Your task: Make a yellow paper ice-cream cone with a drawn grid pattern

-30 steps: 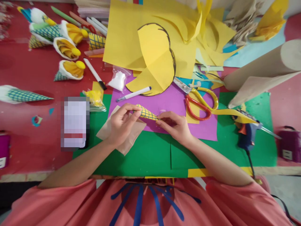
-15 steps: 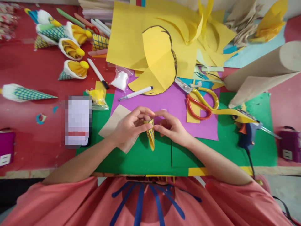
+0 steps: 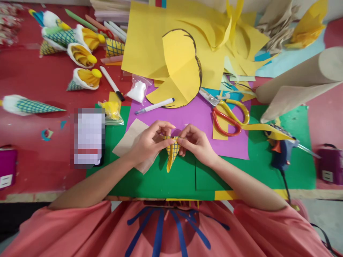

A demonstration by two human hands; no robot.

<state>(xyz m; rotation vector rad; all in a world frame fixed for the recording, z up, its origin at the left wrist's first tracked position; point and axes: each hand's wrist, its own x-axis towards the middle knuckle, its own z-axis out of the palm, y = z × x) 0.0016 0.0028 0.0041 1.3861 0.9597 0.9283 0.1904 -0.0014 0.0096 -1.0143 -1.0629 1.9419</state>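
A small yellow paper cone with a dark grid pattern hangs point down between my two hands, above the green sheet. My left hand pinches its open top from the left. My right hand pinches the same rim from the right. Both hands have fingers curled onto the cone. A beige paper piece lies under my left wrist.
A purple sheet holds a white marker. Red-and-yellow scissors lie to the right, a blue glue gun further right. Yellow paper piles at the back. Finished cones sit at far left, a phone nearby.
The cone lay sideways between my hands a second ago; it has been turned tip down toward me and its rim spread a little wider. My hands moved closer together.
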